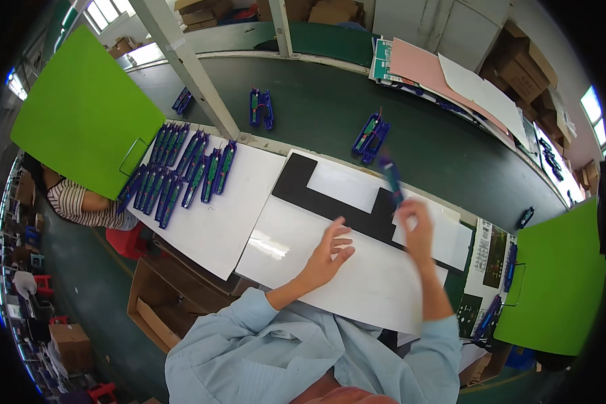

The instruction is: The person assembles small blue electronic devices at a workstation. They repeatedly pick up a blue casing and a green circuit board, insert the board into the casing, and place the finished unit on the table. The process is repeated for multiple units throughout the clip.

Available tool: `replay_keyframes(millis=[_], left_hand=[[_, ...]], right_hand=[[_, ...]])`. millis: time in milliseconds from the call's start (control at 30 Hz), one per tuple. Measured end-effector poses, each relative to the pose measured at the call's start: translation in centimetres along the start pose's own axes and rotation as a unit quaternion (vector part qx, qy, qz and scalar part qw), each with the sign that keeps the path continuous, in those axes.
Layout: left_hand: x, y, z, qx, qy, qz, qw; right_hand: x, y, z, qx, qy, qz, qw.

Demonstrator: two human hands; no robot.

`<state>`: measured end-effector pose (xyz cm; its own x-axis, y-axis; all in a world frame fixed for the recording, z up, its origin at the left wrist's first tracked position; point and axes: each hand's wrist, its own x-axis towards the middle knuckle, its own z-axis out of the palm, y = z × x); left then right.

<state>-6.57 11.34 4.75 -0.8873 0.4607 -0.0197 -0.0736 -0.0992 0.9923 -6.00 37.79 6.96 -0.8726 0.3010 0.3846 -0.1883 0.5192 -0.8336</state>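
1. A white-sheeted tabletop [357, 283] beside a dark green conveyor belt [316, 108] in a workshop.
2. The right hand [417, 225] pinches a blue clip-like part [390, 176], blurred, its long axis pointing up and away over a black panel [330, 198].
3. The left hand [330, 252] lies spread, fingers loose, on the sheet just left of it.
4. Rows of similar blue parts [182, 172] rest well apart to the left.

One head-worn fisheye view looks steeply down and forward over the person's chest at the counter [357, 283], close in. Forearms enter from 6 o'clock; the conveyor belt [330, 121] curves across toward 12 o'clock.
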Motion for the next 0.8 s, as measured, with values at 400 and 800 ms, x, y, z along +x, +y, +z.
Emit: replay_keyframes(millis=[400, 800], left_hand=[[-2.9, -2.9, -4.2, 0.334, 0.044, 0.123, 0.933], [-3.3, -2.9, -3.2, 0.381, 0.026, 0.161, 0.91]], right_hand=[[-14.1, 4.4, -15.6, -0.328, 0.234, 0.141, 0.904], [-26.9, 10.7, -30.3, -0.558, 0.251, 0.364, 0.702]])
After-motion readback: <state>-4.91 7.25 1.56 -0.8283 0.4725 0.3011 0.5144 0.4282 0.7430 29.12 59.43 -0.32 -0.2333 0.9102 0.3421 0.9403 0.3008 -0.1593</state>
